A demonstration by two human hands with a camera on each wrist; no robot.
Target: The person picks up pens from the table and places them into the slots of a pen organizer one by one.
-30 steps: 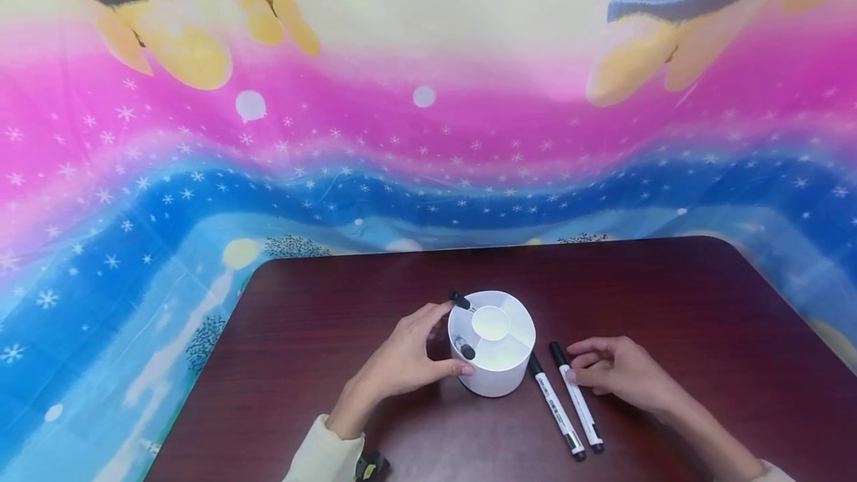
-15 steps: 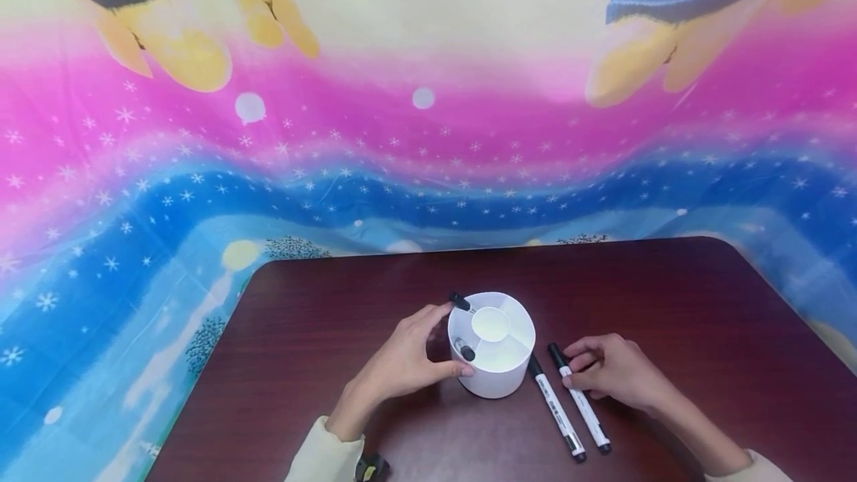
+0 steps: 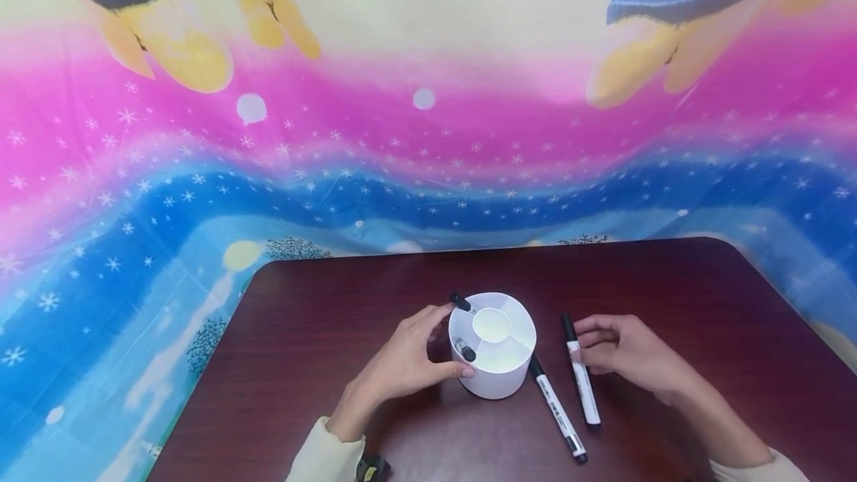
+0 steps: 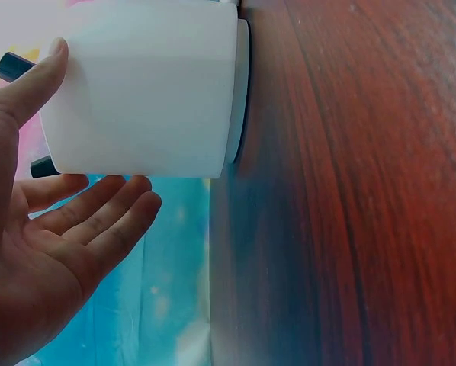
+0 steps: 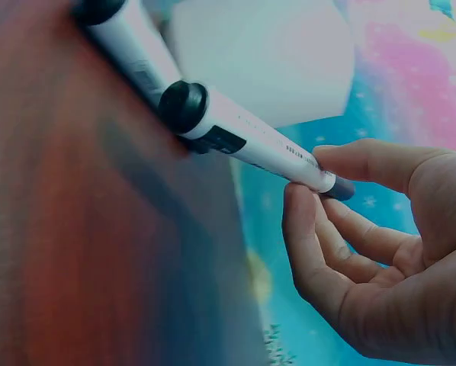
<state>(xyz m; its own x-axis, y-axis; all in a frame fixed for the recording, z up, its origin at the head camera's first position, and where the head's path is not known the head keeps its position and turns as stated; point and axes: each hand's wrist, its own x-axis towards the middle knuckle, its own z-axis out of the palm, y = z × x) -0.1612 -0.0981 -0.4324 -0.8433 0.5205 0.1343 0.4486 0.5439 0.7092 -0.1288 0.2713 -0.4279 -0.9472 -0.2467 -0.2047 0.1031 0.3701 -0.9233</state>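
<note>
A round white pen holder [image 3: 495,381] with inner compartments stands on the table. Two black-capped markers lean in its left compartments, their black ends [image 3: 460,300] poking above the rim. My left hand [image 3: 402,363] grips the holder from the left, thumb near its front and fingers along its far side, as the left wrist view [image 4: 136,91] shows. To the right, my right hand [image 3: 626,352] pinches a white whiteboard marker [image 3: 584,385] with a black cap between thumb and fingers. In the right wrist view that marker [image 5: 266,149] is tilted, raised off the tabletop.
Another white marker [image 3: 557,415] lies on the dark red wooden table [image 3: 335,303], its cap against the holder's right side. A patterned cloth [image 3: 428,155] hangs behind the table. Near the left sleeve sits a small black object [image 3: 372,467].
The right hand has taken hold of the marker and lifted it, shifting it slightly away and to the right of the one still lying there. The left hand and holder stay put.
</note>
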